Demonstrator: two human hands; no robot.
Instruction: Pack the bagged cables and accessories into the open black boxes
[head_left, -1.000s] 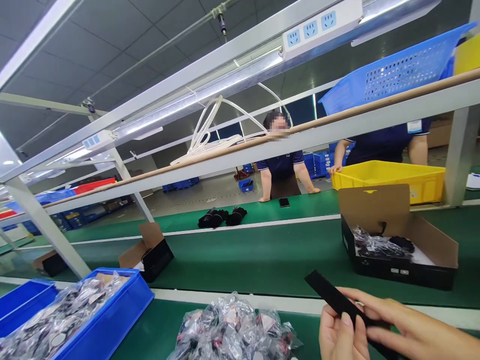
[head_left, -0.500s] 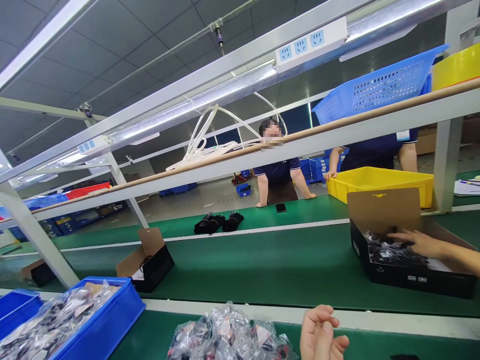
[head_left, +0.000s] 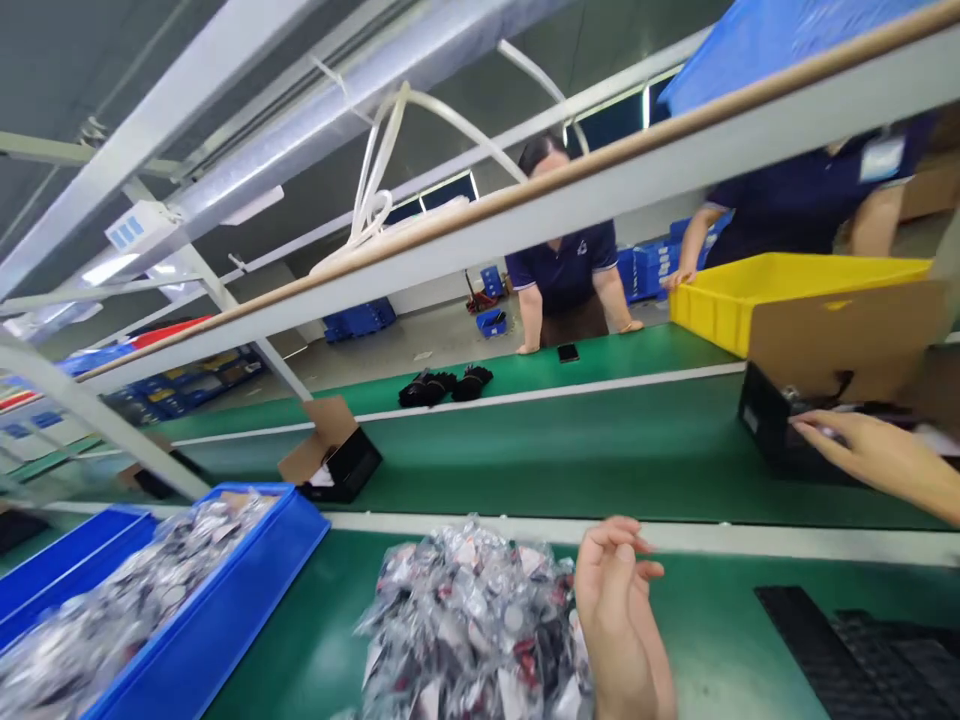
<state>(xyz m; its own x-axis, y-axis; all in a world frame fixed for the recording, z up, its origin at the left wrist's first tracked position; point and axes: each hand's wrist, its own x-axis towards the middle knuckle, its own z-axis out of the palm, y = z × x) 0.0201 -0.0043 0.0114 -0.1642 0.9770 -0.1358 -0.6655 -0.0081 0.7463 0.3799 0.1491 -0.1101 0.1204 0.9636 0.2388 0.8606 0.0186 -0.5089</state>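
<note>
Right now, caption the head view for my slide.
Right hand reaches into a black carton; left hand hovers beside bagged parts.

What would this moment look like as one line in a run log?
left hand: empty, beside pile of plastic-wrapped parts | right hand: at open black box on green belt | blue bin: left

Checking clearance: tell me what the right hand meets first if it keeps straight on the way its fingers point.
The right hand points left along the near rim of the open black box; past that rim only bare green belt shows, though depth is unclear.
</note>
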